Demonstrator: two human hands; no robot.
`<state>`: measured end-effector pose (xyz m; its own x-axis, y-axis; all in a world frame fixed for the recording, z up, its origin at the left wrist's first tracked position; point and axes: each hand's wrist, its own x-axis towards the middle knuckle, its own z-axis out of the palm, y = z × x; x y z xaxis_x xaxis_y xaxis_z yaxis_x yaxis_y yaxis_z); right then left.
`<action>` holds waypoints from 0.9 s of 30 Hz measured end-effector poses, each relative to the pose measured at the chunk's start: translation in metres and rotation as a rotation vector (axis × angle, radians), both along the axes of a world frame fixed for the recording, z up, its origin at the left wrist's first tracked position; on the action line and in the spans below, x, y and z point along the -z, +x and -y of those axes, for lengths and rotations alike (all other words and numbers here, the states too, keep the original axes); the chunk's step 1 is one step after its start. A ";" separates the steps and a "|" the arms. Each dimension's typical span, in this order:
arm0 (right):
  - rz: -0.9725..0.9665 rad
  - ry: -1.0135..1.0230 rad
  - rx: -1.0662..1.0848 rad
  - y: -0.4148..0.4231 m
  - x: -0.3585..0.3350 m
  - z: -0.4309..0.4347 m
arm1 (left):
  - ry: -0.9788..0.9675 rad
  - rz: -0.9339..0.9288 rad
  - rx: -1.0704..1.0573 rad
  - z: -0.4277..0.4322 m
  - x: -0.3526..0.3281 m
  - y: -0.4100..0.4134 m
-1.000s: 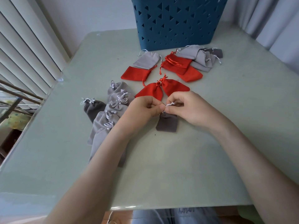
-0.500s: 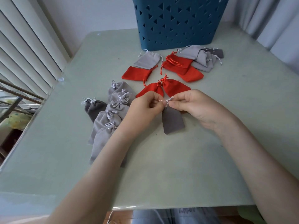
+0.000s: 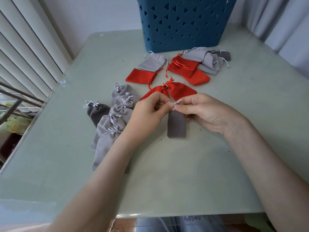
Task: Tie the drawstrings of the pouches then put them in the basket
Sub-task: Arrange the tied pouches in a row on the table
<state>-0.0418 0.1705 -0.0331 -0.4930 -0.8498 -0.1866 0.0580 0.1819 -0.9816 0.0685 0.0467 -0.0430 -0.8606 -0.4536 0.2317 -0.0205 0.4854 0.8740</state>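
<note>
**Mid-knot on one pouch, loads more waiting**

Both hands were busy in the middle of the frame. The left hand [image 3: 147, 114] and right hand [image 3: 205, 113] each pinched an end of the silvery drawstring cord [image 3: 177, 102] at the mouth of a small dark grey velvet pouch [image 3: 176, 126], which dangled below the fingertips over the pale green table [image 3: 184, 173]. I couldn't tell if its bottom edge touched the table. Looked like the tying step to me, with the knot not cinched yet. The next move probably needed both ends pulled snug without the cord slipping. A row of tied light grey pouches [image 3: 117, 118] lay centre-left, and flat red and grey pouches [image 3: 205, 62] sat just below the blue plastic basket with triangle cutouts [image 3: 184, 22] at top centre, so this was nowhere near done, I reckon.
</note>
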 end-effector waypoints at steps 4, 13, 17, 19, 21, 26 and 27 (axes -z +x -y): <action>-0.090 0.013 -0.015 0.002 -0.003 -0.002 | 0.187 0.036 0.048 0.005 -0.001 0.001; -0.225 0.049 0.071 0.007 0.002 0.002 | 0.284 0.161 0.098 0.009 -0.001 0.001; -0.333 0.106 0.108 0.008 0.005 0.003 | 0.112 0.204 0.101 0.008 0.002 0.000; -0.347 0.105 0.125 0.008 0.004 0.003 | -0.134 0.171 0.100 0.007 0.003 -0.002; -0.338 0.087 0.138 0.007 0.003 0.003 | -0.313 0.084 0.109 0.008 0.005 -0.003; -0.328 0.065 0.160 0.007 0.003 0.005 | -0.500 -0.060 0.074 0.008 0.016 -0.009; -0.332 0.065 0.163 0.007 0.004 0.005 | -0.531 -0.080 0.063 0.007 0.016 -0.010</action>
<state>-0.0350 0.1658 -0.0367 -0.6638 -0.7466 -0.0444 -0.2285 0.2590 -0.9384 0.0585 0.0393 -0.0588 -0.8526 -0.2044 0.4810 0.0796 0.8588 0.5060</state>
